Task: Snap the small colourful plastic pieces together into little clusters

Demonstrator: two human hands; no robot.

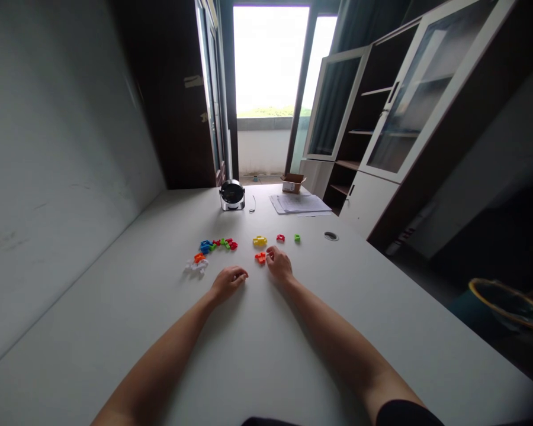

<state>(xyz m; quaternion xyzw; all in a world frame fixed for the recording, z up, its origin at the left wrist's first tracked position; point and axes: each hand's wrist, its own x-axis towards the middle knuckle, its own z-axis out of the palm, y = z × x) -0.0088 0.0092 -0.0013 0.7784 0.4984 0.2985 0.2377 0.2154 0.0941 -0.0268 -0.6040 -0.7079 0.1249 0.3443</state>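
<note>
On the white surface [320, 307], colored plastic pieces [215, 245] lie far left of the loosely curled, empty left hand [228, 281], the equally empty right hand [279, 266] sits just beside an orange piece [260, 257], and far right, papers [299, 204] carry print too small to read.

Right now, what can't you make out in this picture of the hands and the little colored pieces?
Head view:
Colored plastic pieces: too small to tell their exact shapes.
Papers: print too small to read.
Right hand: palm hidden, turned down to the table.
Round container: cut off by the right edge.
</note>
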